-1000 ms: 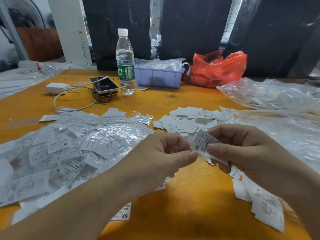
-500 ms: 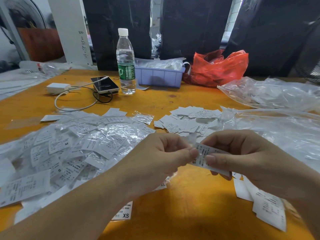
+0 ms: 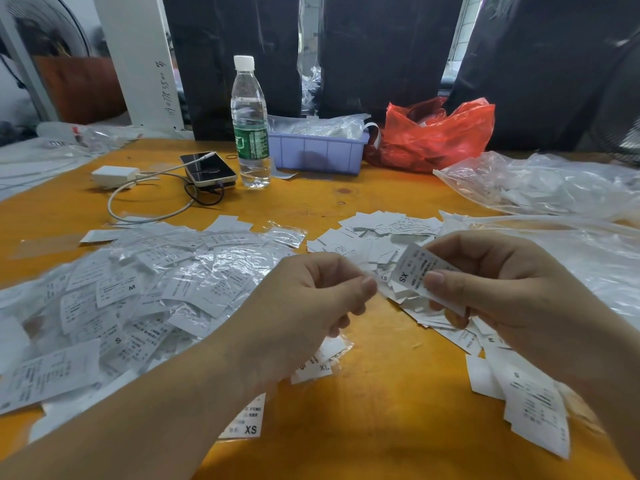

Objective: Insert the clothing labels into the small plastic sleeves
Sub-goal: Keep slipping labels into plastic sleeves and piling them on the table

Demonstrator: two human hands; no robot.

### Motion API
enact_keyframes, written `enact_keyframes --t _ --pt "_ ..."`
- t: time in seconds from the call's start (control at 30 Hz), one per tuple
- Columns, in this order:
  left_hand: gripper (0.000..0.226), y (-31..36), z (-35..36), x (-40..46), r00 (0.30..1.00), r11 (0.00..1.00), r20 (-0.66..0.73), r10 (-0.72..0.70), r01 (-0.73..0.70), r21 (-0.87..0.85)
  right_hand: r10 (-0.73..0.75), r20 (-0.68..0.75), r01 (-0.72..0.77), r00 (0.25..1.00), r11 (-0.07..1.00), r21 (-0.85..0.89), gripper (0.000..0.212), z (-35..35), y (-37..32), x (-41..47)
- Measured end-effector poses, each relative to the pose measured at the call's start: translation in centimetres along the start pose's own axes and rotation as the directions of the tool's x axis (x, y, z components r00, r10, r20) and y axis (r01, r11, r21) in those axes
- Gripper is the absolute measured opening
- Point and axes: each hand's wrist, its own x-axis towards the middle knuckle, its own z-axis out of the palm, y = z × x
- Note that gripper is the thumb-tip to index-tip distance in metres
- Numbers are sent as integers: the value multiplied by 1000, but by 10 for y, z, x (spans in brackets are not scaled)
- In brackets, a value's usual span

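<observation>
R hand [image 3: 502, 292] pinches an XS label [image 3: 417, 271] between thumb and fingers, just right of the L hand [image 3: 311, 299], print up and free end toward it, prob to feed a sleeve. L thumb and forefinger are pinched together; can't tell if a clear sleeve is between them. Bagged pile [image 3: 138, 289] lies left of L hand, loose labels [image 3: 374, 233] behind it.

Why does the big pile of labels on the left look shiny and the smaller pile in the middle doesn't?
The left pile glints because its labels sit in clear plastic sleeves; the middle pile is bare white labels, matte. The left pile is also much bigger and more spread out. Both hold white labels with dark print and lie on the orange table.
</observation>
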Motion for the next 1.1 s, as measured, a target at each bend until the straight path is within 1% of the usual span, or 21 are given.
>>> enact_keyframes --t 0.1,0.13,0.27,0.33,0.37,0.47,0.57,0.73,0.8,0.9,1.03,1.1 --pt "29 0 0 0 1000 1000 -11 22 -22 -17 -21 9 21 1000 1000 -11 31 1 1 0" --pt "31 0 1 0 1000 1000 -9 27 -27 -10 -28 18 28 999 999 -19 29 2 2 0" --pt "23 0 2 0 999 1000 41 27 -27 -10 -23 69 24 997 1000 -13 21 3 4 0" --pt "20 0 2 -1 998 999 62 34 -32 -24 -26 105 26 994 1000 -2 12 4 4 0" --pt "20 0 2 -1 997 999 65 35 -34 -28 -27 112 27 993 1000 2 12 4 5 0" --pt "21 0 2 0 998 999 57 32 -30 -32 -25 121 24 992 1000 15 21 3 5 0" --pt "23 -1 1 0 998 999 63 20 -17 -48 -19 127 12 992 998 56 22 0 4 1" --pt "10 0 1 -1 995 997 99 15 -7 -77 -30 131 28 991 1000 11 17 0 6 1" --pt "11 0 1 -1 995 997 101 18 -11 -72 -33 113 32 993 999 11 23 1 6 1" --pt "21 0 1 -1 996 999 89 25 -21 -49 -44 90 43 995 999 7 26 0 6 1" --pt "16 1 1 -1 996 999 91 26 -22 -46 -39 110 39 993 999 2 22 2 7 1" --pt "19 1 1 -1 995 999 94 25 -21 -42 -35 122 36 992 999 -11 21 3 7 1"
